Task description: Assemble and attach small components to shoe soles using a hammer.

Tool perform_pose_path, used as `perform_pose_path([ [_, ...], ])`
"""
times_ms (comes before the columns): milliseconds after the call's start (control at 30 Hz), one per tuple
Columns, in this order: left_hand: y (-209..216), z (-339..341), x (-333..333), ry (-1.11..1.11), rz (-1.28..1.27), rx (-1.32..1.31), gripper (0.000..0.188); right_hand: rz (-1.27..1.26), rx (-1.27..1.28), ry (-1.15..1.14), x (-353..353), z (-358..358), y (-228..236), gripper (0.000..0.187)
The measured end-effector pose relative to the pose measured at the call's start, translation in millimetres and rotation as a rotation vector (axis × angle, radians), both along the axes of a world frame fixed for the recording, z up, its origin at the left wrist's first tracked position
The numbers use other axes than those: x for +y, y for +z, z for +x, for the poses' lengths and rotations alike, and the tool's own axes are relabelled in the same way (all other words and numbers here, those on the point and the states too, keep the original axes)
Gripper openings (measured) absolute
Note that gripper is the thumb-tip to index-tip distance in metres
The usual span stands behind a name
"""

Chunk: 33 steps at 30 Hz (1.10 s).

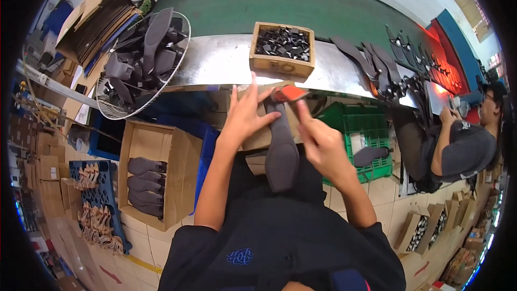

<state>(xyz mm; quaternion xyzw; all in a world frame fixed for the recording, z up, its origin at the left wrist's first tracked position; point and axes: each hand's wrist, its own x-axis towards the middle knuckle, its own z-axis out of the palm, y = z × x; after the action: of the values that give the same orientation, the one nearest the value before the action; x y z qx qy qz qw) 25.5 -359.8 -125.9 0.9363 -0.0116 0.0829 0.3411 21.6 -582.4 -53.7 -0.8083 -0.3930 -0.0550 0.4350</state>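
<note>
Steadying a dark grey insole (pixel 281 153) on the lap, the left hand (pixel 245 114) lies open with fingers spread beside its toe end, while the right hand (pixel 318 143) pinches closed on an orange piece (pixel 291 93) at its tip, probably to line it up. Beyond, a wooden box (pixel 282 48) of black parts sits on the metal table (pixel 221 62); a wire basket (pixel 141 64) crowds the left.

Black short-sleeved shirt (pixel 280 248) (small blue chest emblem), bare forearms
</note>
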Motion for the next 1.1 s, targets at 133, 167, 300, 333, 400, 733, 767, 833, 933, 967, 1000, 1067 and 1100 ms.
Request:
perform_pose_path([
  [133,-9.8,-11.7,9.6,0.019,0.041,-0.03,0.098,0.13,-0.241,-0.06,-7.4,-23.9,40.7,0.047],
  [167,-11.2,-11.8,7.7,0.018,0.15,-0.038,0.088,0.148,-0.218,-0.088,-7.6,-27.6,37.9,0.048],
  [300,-10.5,-9.7,0.8,0.015,0.087,-0.074,0.06,-0.012,0.01,-0.03,4.5,4.1,-0.1,0.049],
  [333,-9.4,-13.3,-0.6,0.04,0.092,-0.22,0.043,0.006,-0.046,-0.049,0.6,3.7,7.2,0.051],
  [400,-10.4,-27.6,-0.5,-0.026,-0.108,-0.249,0.037,0.049,-0.121,-0.089,-9.0,-0.3,13.9,0.052],
  [733,106.9,-136.9,-35.6,-0.253,-0.861,0.039,0.018,-0.637,-0.609,0.279,11.9,28.3,-28.9,0.058],
  [767,107.3,-140.4,-36.7,-0.266,-0.903,0.058,0.018,-0.641,-0.604,0.292,11.1,24.3,-17.3,0.058],
  [833,106.1,-144.3,-39.2,-0.286,-0.932,0.094,0.019,-0.242,-0.145,0.479,4.4,16.1,16.3,0.045],
  [933,106.5,-147.9,-37.5,-0.407,-0.941,0.166,0.02,0.147,0.34,0.873,-3.9,6.9,42.3,0.043],
  [967,109.0,-148.2,-41.7,-0.437,-0.991,0.152,0.02,0.17,0.32,0.944,-3.6,2.6,48.8,0.041],
  [1000,109.9,-148.6,-44.6,-0.493,-1.029,0.15,0.02,0.178,0.265,1.008,-0.1,2.2,53.6,0.035],
  [1067,112.5,-145.8,-44.5,-0.545,-1.09,0.149,0.02,0.127,0.302,1.079,2.5,4.7,62.3,0.033],
  [1100,113.4,-142.7,-40.8,-0.613,-1.079,0.183,0.02,0.092,0.329,1.159,5.4,6.4,66.0,0.031],
])
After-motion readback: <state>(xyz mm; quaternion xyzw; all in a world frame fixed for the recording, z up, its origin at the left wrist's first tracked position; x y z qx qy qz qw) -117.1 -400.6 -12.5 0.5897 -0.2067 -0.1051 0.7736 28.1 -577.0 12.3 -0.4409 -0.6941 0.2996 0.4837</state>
